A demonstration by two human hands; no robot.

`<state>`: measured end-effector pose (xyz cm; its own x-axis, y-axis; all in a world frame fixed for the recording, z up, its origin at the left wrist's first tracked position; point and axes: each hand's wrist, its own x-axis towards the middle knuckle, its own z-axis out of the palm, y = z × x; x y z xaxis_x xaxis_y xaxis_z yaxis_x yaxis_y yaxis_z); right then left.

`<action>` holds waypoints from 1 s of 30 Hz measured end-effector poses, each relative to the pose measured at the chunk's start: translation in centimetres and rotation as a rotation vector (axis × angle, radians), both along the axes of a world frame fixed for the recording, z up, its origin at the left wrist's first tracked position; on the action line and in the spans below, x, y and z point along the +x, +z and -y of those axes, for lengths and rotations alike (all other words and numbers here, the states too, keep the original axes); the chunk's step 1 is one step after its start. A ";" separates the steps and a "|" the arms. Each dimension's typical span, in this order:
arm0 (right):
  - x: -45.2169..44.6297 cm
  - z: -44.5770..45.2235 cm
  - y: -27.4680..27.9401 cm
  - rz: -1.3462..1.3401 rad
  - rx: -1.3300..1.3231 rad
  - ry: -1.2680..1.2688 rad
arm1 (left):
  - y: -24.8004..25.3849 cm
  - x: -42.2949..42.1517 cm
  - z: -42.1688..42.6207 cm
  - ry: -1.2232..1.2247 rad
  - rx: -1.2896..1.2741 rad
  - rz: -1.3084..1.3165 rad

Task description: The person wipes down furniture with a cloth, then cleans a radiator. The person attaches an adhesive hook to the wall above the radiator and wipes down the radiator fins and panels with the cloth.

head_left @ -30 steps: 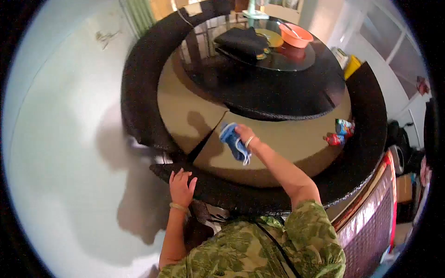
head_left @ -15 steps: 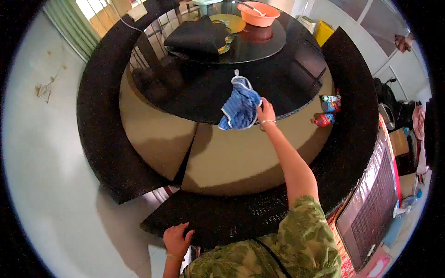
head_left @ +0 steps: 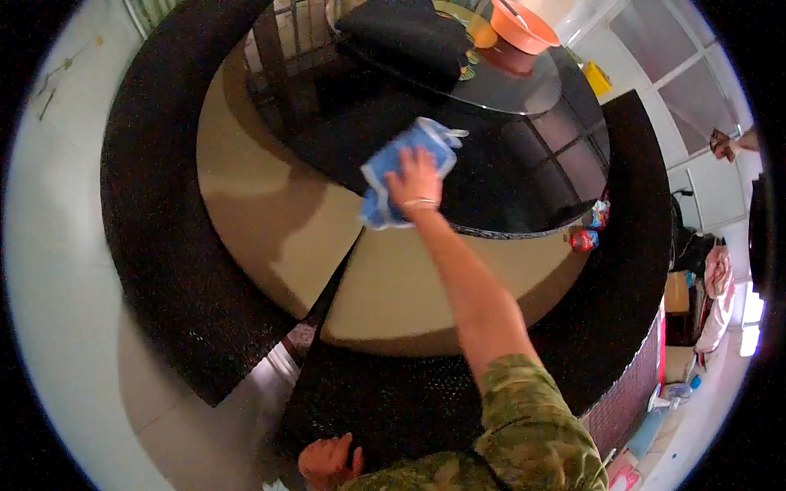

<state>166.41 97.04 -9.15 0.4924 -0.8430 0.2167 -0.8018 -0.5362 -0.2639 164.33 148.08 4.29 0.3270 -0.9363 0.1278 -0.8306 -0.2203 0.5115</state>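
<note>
My right hand (head_left: pixel 415 182) lies over a blue cloth (head_left: pixel 426 137) with white edging, holding it against the black round tabletop (head_left: pixel 508 176) near its front edge. Part of the cloth hangs over that edge, and its white loop points right. Low in the view, my left hand (head_left: pixel 327 462) hovers by the dark woven bench, fingers loosely bent and thumb apart, with nothing visible in it.
A glass turntable (head_left: pixel 536 90) bears an orange basin (head_left: pixel 524 29) and a dark folded mat (head_left: pixel 401 41). A dark curved bench (head_left: pixel 155 270) rings the table. Red and blue packages (head_left: pixel 584 240) lie at the right, between table and bench.
My right hand has gone from gripping the cloth's right edge to lying on top of it, shifting left. The cloth has turned and spread. The view has swung, and my left hand sits lower.
</note>
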 end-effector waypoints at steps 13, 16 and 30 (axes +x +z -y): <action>-9.1 1.1 -1.2 -0.044 0.016 -0.148 | -0.8 -0.6 -0.7 -0.006 0.267 -0.139; -24.7 5.8 -7.7 -0.253 -0.189 -0.519 | -0.4 0.2 1.6 0.015 0.197 -0.221; -24.9 -0.8 1.7 1.103 0.874 -0.447 | -0.8 -2.3 1.7 0.021 0.130 0.144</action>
<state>141.47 97.87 -7.45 0.0895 -0.9343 -0.3449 -0.0381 0.3429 -0.9386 162.05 146.34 3.50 0.3333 -0.9413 0.0530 -0.8878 -0.2945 0.3536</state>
